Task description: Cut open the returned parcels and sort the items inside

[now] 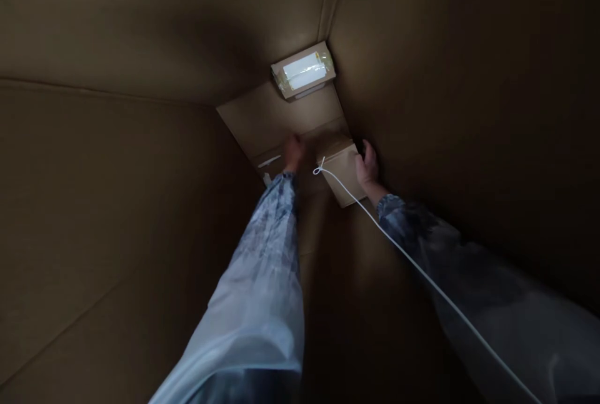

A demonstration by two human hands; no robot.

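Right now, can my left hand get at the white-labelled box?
Probably yes: nothing seems to stand between the left hand and the white-labelled box, just open cardboard floor, though the hand is blurred.

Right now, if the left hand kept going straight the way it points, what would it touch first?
The left hand would probably meet the cardboard bottom, short of the taped box; depth is unclear.

Inside a carton [117, 179], the far box [304, 71] sits upper centre, by a corner; the near box [344, 176], right of centre, lies between the left hand [294, 154] and right hand [368, 167]. A cord [422, 271] runs from centre to lower right.
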